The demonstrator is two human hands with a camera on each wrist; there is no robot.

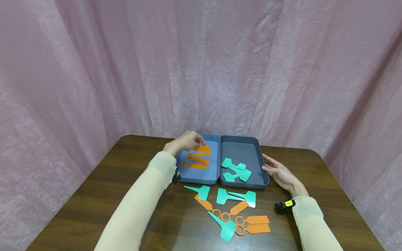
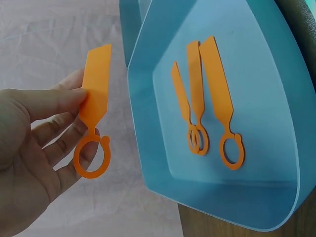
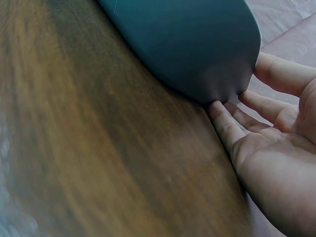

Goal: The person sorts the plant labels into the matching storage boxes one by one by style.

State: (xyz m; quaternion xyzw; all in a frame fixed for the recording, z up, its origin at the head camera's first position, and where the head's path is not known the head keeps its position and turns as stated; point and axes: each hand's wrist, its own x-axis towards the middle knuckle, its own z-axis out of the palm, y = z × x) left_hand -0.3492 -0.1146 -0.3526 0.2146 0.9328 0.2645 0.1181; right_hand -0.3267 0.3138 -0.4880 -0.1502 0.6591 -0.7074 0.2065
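My left hand (image 1: 187, 141) is over the far left part of the blue tray (image 1: 196, 181), pinching an orange plant tag (image 2: 97, 81) with a ring at one end between thumb and fingers. In the left wrist view, other orange ring tags (image 2: 217, 79) lie flat on the tray's floor. My right hand (image 1: 282, 176) is at the right side of the dark grey tray (image 1: 243, 146), its extended fingertips touching the outer wall, as the right wrist view shows. Inside the grey tray lie several green T-shaped plant tags (image 1: 245, 175), partly overlapping.
On the brown wooden table (image 1: 94, 195), before the trays, more green tags (image 1: 227, 230) and orange ring tags (image 1: 257, 228) are scattered, some overlapping. Both trays stand side by side with raised rims. A pink curtain (image 1: 220, 69) hangs behind the table.
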